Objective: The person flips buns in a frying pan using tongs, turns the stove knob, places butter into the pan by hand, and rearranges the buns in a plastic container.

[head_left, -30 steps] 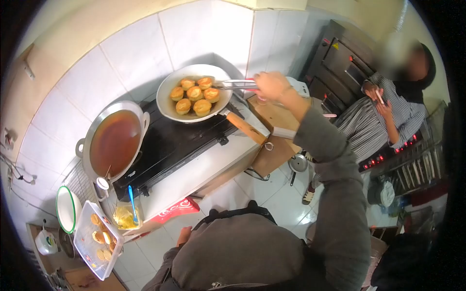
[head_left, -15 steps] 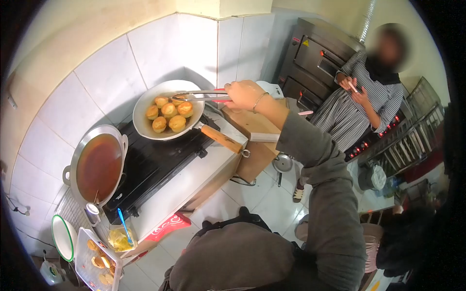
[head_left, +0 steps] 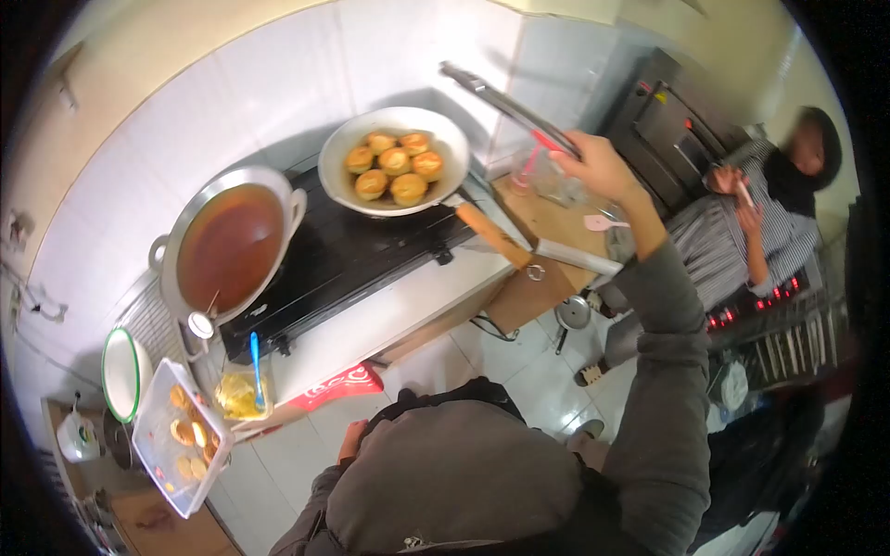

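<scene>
My right hand (head_left: pixel 601 169) is closed around the red grips of metal tongs (head_left: pixel 508 107), held up right of the pan and pointing left towards the tiled wall. Nothing hangs from the tongs' tips. Several golden-brown, round buns (head_left: pixel 394 161) sit in the white frying pan (head_left: pixel 451 134) on the black stove (head_left: pixel 348 269). The pan's wooden handle (head_left: pixel 491 234) points to the lower right. My left hand (head_left: pixel 352 438) is low beside my body, partly seen; its fingers are too small to make out.
Left on the stove stands a wok (head_left: pixel 170 283) of reddish-brown oil. Near it are a tub of yellow spread (head_left: pixel 241 394) with a blue utensil (head_left: pixel 256 352), a plastic box (head_left: pixel 153 435) holding baked pieces, and a green-rimmed basin (head_left: pixel 122 371). A person (head_left: pixel 783 199) stands by the oven (head_left: pixel 654 116).
The tongs have come out of the pan, up and to the right, in my right hand. The buns stay in the pan. The view has shifted, and my left hand now shows.
</scene>
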A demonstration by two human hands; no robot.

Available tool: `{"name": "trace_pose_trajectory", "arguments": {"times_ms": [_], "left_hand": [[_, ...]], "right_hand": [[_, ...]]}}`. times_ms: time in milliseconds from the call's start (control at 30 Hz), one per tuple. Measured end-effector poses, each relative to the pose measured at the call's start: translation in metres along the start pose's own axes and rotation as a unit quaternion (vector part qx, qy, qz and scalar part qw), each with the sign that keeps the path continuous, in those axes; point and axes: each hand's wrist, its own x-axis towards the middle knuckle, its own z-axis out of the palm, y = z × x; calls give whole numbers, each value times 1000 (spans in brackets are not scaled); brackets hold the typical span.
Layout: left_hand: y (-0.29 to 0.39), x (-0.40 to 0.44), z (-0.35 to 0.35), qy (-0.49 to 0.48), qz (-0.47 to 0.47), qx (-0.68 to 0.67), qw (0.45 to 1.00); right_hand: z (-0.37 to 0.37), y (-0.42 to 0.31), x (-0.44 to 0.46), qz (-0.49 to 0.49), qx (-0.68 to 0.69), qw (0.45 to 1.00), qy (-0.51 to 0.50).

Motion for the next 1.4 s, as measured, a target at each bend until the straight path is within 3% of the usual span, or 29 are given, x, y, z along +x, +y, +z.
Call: {"name": "trace_pose_trajectory", "arguments": {"times_ms": [200,300,467,500,533,567,600,633,767,900,1067,1167,1400], "left_hand": [[-36,-42,19,50,-48,13,998],[-8,-88,-4,113,73,-17,991],[0,-55,1,8,-201,53,978],[7,-63,11,-24,-259,63,963],[26,-53,18,16,-353,-121,928],[50,-34,18,47,-424,-304,852],[92,-13,4,104,-491,-457,734],[110,1,3,115,-482,-478,725],[137,26,27,112,-370,-364,848],[139,14,57,116,-313,-269,904],[144,-15,97,113,-271,-183,938],[152,-19,114,126,-253,-154,947],[153,-7,133,164,-218,-112,956]], "right_hand": [[7,0,-19,124,178,975,-52],[6,4,-18,180,236,948,-118],[22,24,19,212,315,891,-251],[26,28,28,223,317,876,-288],[30,33,40,232,319,861,-322],[34,37,51,241,321,844,-356],[38,43,61,238,315,836,-382],[44,48,71,234,309,828,-405],[63,64,105,216,265,800,-493],[77,70,126,211,212,773,-559],[88,89,142,193,250,744,-589],[88,88,149,175,236,768,-568],[99,93,159,201,199,750,-598]]}}
